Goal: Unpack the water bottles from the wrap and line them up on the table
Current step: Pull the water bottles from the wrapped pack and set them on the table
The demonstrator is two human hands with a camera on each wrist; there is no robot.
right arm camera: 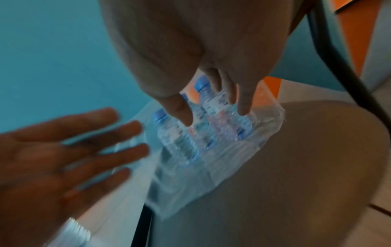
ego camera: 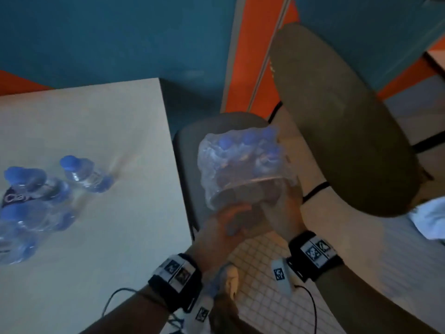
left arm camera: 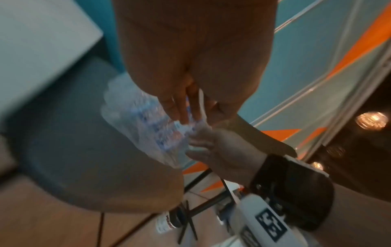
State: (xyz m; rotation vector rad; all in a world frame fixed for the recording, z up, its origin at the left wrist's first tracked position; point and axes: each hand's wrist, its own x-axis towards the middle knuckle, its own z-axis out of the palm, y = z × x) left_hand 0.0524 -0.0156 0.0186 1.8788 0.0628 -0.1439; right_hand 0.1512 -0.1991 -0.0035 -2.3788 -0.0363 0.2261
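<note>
A pack of small blue-capped water bottles in clear plastic wrap (ego camera: pixel 243 165) is tilted over a grey chair seat (ego camera: pixel 190 145), right of the table. My right hand (ego camera: pixel 281 208) grips its near end; in the right wrist view my thumb and fingers (right arm camera: pixel 213 112) clamp bottles through the wrap (right arm camera: pixel 211 142). My left hand (ego camera: pixel 228 222) is at the pack's near underside, fingers straight. It is spread open in the right wrist view (right arm camera: pixel 63 150). Its fingertips (left arm camera: pixel 182 107) touch the wrap (left arm camera: pixel 143 127). Whether the pack rests on the seat I cannot tell.
A lone bottle (ego camera: pixel 84 174) and a cluster of several bottles (ego camera: pixel 29 201) stand on the beige table (ego camera: pixel 108 261) at the left. A second dark chair (ego camera: pixel 337 116) looms on the right, with a white cloth (ego camera: pixel 431 218) beyond. A bottle (left arm camera: pixel 167 222) lies on the floor.
</note>
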